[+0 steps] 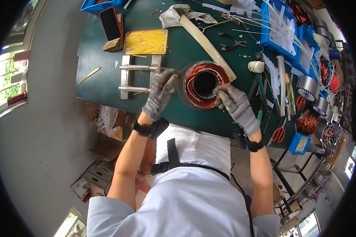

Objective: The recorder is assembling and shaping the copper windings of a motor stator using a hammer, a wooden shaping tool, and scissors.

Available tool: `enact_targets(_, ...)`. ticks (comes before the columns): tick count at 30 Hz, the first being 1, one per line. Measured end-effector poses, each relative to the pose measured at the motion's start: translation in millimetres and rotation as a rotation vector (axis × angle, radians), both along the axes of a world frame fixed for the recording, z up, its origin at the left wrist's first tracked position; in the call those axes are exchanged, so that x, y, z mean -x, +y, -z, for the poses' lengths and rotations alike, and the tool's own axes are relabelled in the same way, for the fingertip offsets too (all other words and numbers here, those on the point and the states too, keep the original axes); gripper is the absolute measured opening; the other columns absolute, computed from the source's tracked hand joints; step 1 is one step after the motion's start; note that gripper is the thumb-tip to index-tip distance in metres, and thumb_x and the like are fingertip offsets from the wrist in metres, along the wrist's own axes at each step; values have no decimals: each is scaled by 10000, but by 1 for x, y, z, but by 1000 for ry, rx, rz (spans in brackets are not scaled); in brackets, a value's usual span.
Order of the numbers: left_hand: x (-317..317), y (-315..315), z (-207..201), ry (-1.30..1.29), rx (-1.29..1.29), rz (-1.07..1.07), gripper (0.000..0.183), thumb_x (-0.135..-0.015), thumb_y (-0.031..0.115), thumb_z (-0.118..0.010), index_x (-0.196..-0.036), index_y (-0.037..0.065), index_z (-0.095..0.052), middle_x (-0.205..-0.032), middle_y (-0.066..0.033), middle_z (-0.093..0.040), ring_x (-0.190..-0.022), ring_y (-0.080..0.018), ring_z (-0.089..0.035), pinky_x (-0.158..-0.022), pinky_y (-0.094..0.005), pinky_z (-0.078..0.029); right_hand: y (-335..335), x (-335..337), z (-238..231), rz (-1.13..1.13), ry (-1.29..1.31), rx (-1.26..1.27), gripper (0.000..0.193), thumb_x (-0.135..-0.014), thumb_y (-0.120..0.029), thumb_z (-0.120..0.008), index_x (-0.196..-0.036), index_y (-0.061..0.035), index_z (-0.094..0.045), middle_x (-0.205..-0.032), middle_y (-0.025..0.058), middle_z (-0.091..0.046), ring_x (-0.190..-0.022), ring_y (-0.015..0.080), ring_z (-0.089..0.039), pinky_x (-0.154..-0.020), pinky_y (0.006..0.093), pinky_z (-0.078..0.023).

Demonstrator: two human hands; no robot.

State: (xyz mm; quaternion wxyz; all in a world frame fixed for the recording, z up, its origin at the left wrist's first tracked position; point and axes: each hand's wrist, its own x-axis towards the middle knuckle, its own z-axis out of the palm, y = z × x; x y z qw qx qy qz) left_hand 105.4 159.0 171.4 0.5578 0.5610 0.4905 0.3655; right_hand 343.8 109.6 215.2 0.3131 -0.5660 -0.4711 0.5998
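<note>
Copper-wound stator (191, 88) on green bench (101, 87), between our hands. Coil-dressing step, we judge. Left hand (162, 90) curled, right hand (234, 103) bunched at rim; grasp, we cannot tell. Next move likely wants light fingertip control.

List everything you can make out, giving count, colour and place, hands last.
Table: one, green, under the work
Wound ring: one, coppery, between the hands
Metal frame: one, silver, left of ring
Strips: many, yellow, in a tray
Phone: one, black, against brown block
Curved strip: one, cream, beyond ring
Pliers: one pair, black, beyond ring
Roll: one, white, right of ring
Bins: several, blue, mostly right
Scissors: at least one, red handles, right
Left hand: one, grey glove, ring's left
Right hand: one, grey glove, ring's right
</note>
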Motion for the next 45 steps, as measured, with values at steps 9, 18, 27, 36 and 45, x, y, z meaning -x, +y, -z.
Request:
enact_targets(9,-27,-30,-56,134,321,-61,158,-888,63,-509,-1031,43,-572,-743,35,-515,-606,-33,-426,-546,-179,-386,65,57,71,-859,-1065,-241,362,-892,-205,-407,-1205,-82,-541,-1300,112,-472,-1188,223,-462,-1000,365,-365)
enact_targets(18,-100,-7,-17,619,-226,273,193,-881,151,-514,-1015,15,-541,-827,-114,-609,-772,-225,-603,-699,-339,-489,-2,-15,43,-107,-393,-629,306,-835,-111,-527,-1133,-41,-517,-974,194,-598,-907,315,-596,-812,351,-477)
enact_targets(27,-141,8,17,1472,-9,1055,432,-840,153,-508,-1263,69,-490,-1325,-137,-442,-1206,-288,-445,-976,-407,-381,4,-81,73,132,-520,-525,203,-855,-120,-508,-1050,-86,-553,-891,100,-592,-802,235,-594,-704,329,-481)
enact_targets(36,-128,8,12,1295,54,996,441,-829,169,-523,-1248,42,-472,-1294,-164,-459,-1122,-283,-516,-889,-400,-440,146,-17,134,-359,-944,-166,736,-730,-251,-670,-1346,-92,-300,-1252,246,-440,-1182,371,-416,-984,401,-351)
enact_targets(45,-112,0,-2,1221,-172,879,524,-780,182,-531,-1262,32,-388,-1105,-185,-536,-987,-317,-548,-837,-455,-453,43,-65,68,207,50,79,483,-821,-322,-593,-1187,-63,-413,-862,80,-577,-676,199,-577,-656,311,-481)
